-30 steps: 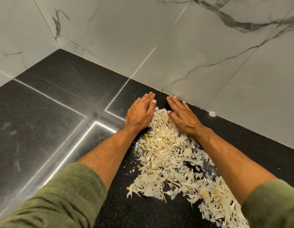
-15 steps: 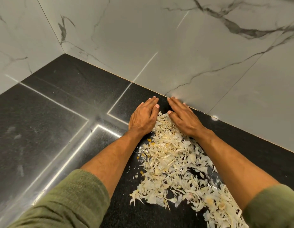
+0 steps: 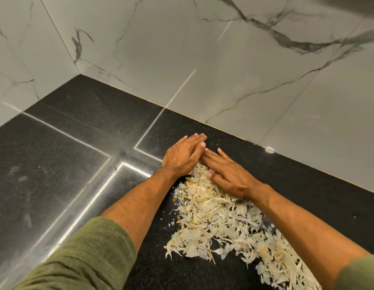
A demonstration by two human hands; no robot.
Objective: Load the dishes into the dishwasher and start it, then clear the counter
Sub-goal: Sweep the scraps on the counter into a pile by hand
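- Both hands are drawn back from the wall, left hand now overlapping right hand, fingers flat, nothing gripped.
- The peelings trail from the hands toward the counter's near right edge.

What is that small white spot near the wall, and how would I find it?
Start at the black speckled stone counter and follow its back edge along the grey-veined marble wall, rightward past both hands. The small round white spot sits right at that seam, alone, apart from the pale shredded peel pile. What it is cannot be told.

Both hands have drawn together, fingers overlapping, away from the wall.
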